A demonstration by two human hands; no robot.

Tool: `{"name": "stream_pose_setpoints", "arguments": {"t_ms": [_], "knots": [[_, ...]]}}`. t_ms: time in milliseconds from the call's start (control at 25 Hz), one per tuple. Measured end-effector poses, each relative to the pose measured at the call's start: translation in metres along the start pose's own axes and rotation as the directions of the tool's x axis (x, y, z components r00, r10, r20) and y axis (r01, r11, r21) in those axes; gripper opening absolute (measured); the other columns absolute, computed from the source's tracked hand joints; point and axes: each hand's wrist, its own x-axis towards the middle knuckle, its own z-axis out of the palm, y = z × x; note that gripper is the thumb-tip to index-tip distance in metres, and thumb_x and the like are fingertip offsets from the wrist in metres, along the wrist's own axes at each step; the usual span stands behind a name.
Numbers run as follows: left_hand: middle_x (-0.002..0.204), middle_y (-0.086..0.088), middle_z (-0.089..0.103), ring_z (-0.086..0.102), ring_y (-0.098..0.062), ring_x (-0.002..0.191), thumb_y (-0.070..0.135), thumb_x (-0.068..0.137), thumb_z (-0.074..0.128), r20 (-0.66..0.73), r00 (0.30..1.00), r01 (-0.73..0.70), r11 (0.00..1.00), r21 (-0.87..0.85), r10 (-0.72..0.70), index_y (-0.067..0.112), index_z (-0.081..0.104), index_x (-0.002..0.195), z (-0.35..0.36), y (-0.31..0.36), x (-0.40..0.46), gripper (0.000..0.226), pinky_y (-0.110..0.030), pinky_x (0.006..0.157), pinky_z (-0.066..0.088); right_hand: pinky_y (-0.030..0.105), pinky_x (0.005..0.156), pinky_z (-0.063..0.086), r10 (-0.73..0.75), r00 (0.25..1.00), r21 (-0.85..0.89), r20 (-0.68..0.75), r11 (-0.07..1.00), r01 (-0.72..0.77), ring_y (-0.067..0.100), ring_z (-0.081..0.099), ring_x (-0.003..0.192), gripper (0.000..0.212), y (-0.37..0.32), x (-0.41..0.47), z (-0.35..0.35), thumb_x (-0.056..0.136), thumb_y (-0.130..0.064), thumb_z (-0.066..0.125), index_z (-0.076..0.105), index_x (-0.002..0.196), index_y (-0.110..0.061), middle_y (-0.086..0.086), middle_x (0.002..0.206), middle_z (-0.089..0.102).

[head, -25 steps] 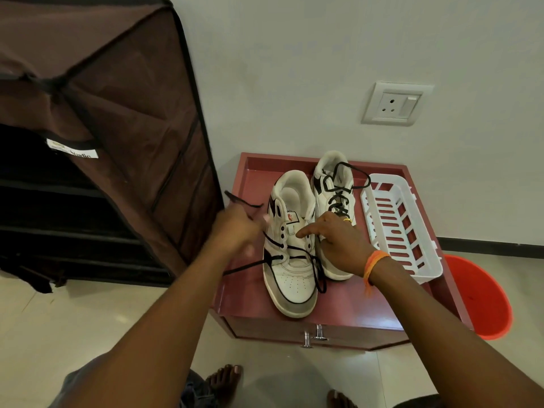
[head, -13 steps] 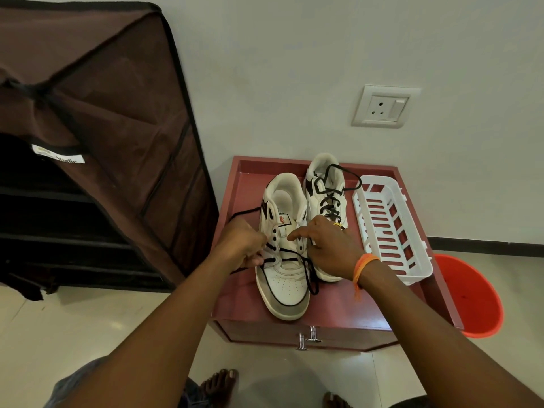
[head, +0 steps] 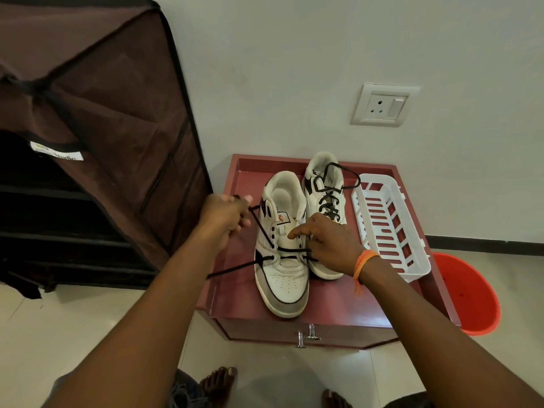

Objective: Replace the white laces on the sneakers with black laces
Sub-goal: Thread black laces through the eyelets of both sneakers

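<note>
Two white sneakers stand side by side on a maroon cabinet top (head: 347, 304). The left sneaker (head: 284, 278) has a black lace (head: 290, 249) through its lower eyelets only. My left hand (head: 225, 214) grips one end of that lace and holds it taut, up and to the left of the shoe. A second loose end trails off the shoe's left side toward the cabinet edge. My right hand (head: 326, 240) rests on the sneaker's right side, index finger pointing at the tongue, its other fingers curled over the lace there. The right sneaker (head: 323, 187) is laced in black.
A white slotted plastic basket (head: 388, 228) lies on the cabinet right of the shoes. An orange bucket (head: 468, 293) stands on the floor at right. A brown fabric shoe rack (head: 88, 128) fills the left. A wall socket (head: 382, 106) is above. My bare feet are below.
My left hand has pulled the lace end up and away to the left, drawing it tight through the eyelet. My right hand has stayed on the shoe.
</note>
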Motion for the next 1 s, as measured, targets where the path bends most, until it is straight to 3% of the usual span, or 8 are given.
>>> {"name": "stream_pose_setpoints", "arguments": {"t_ms": [200, 360, 520, 640, 720, 840, 920, 1000], "knots": [[0.064, -0.003, 0.054, 0.045, -0.002, 0.034, 0.022, 0.097, 0.062, -0.301, 0.943, -0.223, 0.943, -0.247, 0.144, 0.012, 0.054, 0.075, -0.027, 0.012, 0.013, 0.026, -0.013, 0.034, 0.032, 0.053, 0.098, 0.039, -0.031, 0.999, 0.065, -0.025, 0.997, 0.032, 0.018, 0.053, 0.104, 0.054, 0.005, 0.002, 0.004, 0.089, 0.004, 0.037, 0.067, 0.117, -0.03, -0.001, 0.103, 0.047], [0.063, 0.0, 0.053, 0.041, -0.005, 0.038, 0.023, 0.095, 0.064, -0.438, 0.869, -0.372, 0.889, -0.267, 0.233, 0.015, 0.054, 0.072, -0.033, 0.014, 0.021, 0.027, -0.016, 0.039, 0.033, 0.052, 0.099, 0.039, -0.037, 0.999, 0.064, -0.034, 0.997, 0.039, 0.017, 0.053, 0.107, 0.055, 0.006, 0.003, 0.004, 0.088, 0.005, 0.037, 0.068, 0.116, -0.03, -0.001, 0.104, 0.048], [0.064, -0.007, 0.062, 0.045, -0.004, 0.03, 0.035, 0.095, 0.063, -0.17, 0.967, -0.145, 0.959, 0.244, 0.189, 0.005, 0.065, 0.089, -0.024, 0.007, 0.011, 0.03, -0.017, 0.039, 0.034, 0.052, 0.099, 0.04, -0.031, 0.999, 0.073, -0.042, 0.997, 0.035, 0.015, 0.052, 0.102, 0.053, 0.008, 0.004, 0.007, 0.089, 0.003, 0.039, 0.068, 0.115, -0.033, -0.003, 0.103, 0.047], [0.054, -0.004, 0.06, 0.052, -0.011, 0.035, 0.036, 0.092, 0.068, 0.199, 0.978, -0.064, 0.804, 0.591, -0.068, -0.001, 0.065, 0.103, -0.002, -0.016, -0.007, 0.039, -0.016, 0.038, 0.033, 0.054, 0.099, 0.039, -0.028, 0.999, 0.053, -0.025, 0.998, 0.03, 0.01, 0.047, 0.092, 0.05, 0.008, 0.007, 0.009, 0.088, 0.0, 0.042, 0.067, 0.115, -0.034, -0.005, 0.101, 0.043], [0.057, -0.004, 0.062, 0.057, -0.013, 0.038, 0.028, 0.093, 0.067, 0.347, 0.917, -0.066, 0.786, 0.615, -0.195, 0.003, 0.067, 0.097, 0.012, -0.026, -0.021, 0.024, -0.013, 0.035, 0.031, 0.054, 0.099, 0.04, -0.019, 1.0, 0.049, -0.006, 0.999, 0.019, 0.009, 0.046, 0.09, 0.046, 0.005, 0.007, 0.007, 0.089, -0.004, 0.045, 0.066, 0.116, -0.035, -0.005, 0.102, 0.041], [0.059, -0.002, 0.068, 0.046, -0.004, 0.031, 0.023, 0.095, 0.066, 0.364, 0.901, -0.09, 0.719, 0.689, -0.236, 0.005, 0.066, 0.083, 0.011, -0.019, -0.033, 0.022, -0.013, 0.035, 0.031, 0.046, 0.094, 0.044, 0.008, 1.0, -0.026, 0.021, 1.0, -0.007, 0.012, 0.05, 0.091, 0.039, -0.001, 0.003, 0.004, 0.09, -0.013, 0.051, 0.062, 0.122, -0.034, -0.005, 0.105, 0.038], [0.064, -0.003, 0.071, 0.044, -0.003, 0.034, 0.018, 0.092, 0.069, 0.399, 0.899, -0.116, 0.781, 0.614, -0.18, -0.001, 0.069, 0.089, 0.001, -0.002, -0.042, 0.019, -0.015, 0.037, 0.031, 0.04, 0.088, 0.049, -0.031, 0.999, -0.011, -0.04, 0.999, 0.03, 0.014, 0.053, 0.094, 0.042, -0.008, 0.0, 0.004, 0.086, -0.016, 0.059, 0.06, 0.126, -0.03, -0.005, 0.108, 0.038], [0.073, -0.009, 0.074, 0.046, -0.003, 0.039, 0.011, 0.089, 0.071, 0.443, 0.896, -0.18, 0.896, 0.406, -0.02, -0.003, 0.07, 0.096, -0.011, 0.019, -0.05, 0.016, -0.016, 0.04, 0.033, 0.033, 0.079, 0.053, -0.131, 0.973, 0.242, -0.191, 0.954, 0.176, 0.015, 0.054, 0.088, 0.045, -0.023, -0.005, 0.004, 0.082, -0.016, 0.068, 0.061, 0.126, -0.024, -0.002, 0.11, 0.042]]}}
